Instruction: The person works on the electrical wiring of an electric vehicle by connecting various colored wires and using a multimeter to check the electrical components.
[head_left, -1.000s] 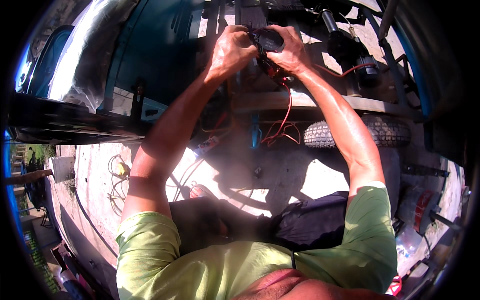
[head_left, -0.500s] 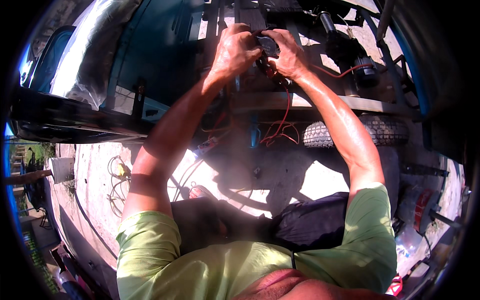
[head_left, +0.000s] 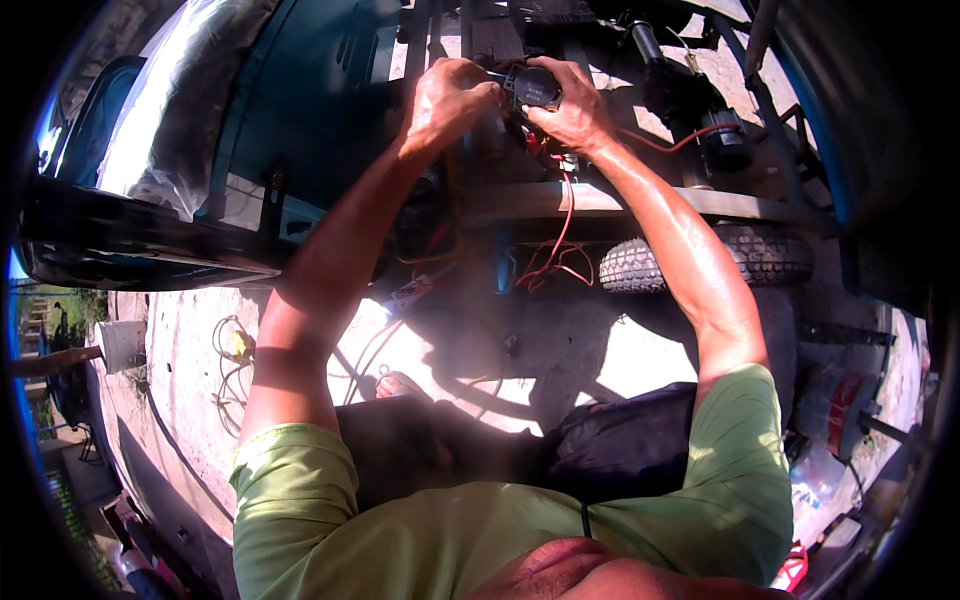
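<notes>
While your right hand (head_left: 580, 110) wraps fingers round black disc-faced housing (head_left: 538, 88), likely steadying it, left hand (head_left: 445, 100) curls fingers at housing's left; grip there hidden, cannot tell.

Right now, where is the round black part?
In the head view, the round black part is near the top, just right of centre, held in the right hand, with the left hand close on its left.
</notes>
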